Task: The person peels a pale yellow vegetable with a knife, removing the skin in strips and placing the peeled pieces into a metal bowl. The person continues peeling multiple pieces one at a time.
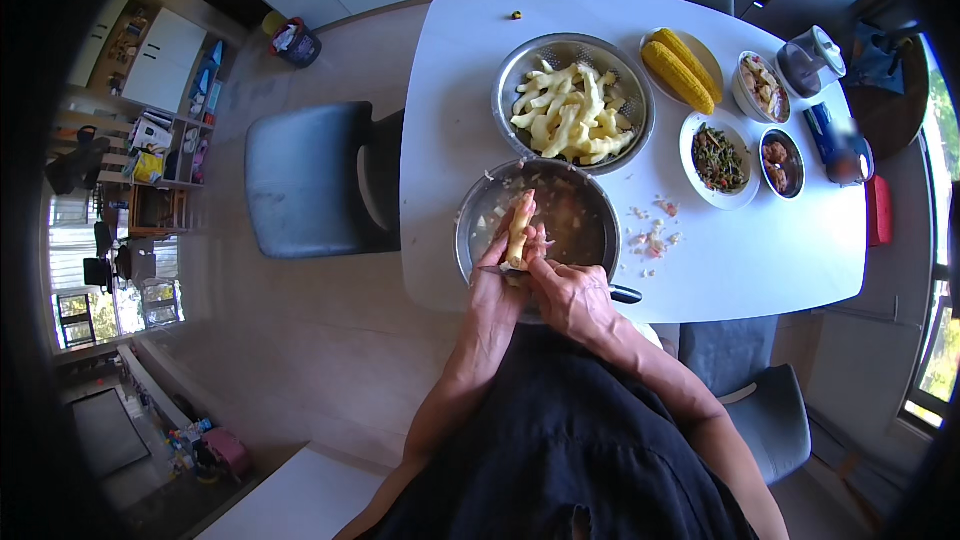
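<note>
My left hand [499,277] grips a piece of ginger root [518,232] with pinkish tips, upright over a metal basin [463,217] of cloudy water with floating scraps. My right hand [570,292] holds a small knife with a dark handle [625,294]; its blade [495,270] lies across the lower end of the ginger, and the fingers partly hide it. Behind the basin, touching or nearly touching it, stands a steel colander [501,101] heaped with peeled, pale yellow ginger [574,109].
Peel scraps [655,236] lie on the white table [750,262] right of the basin. Farther right are corn cobs [679,67] on a plate, a plate of cooked greens [718,157], two bowls of food and a lidded container [814,60]. Grey chairs [322,180] stand around the table.
</note>
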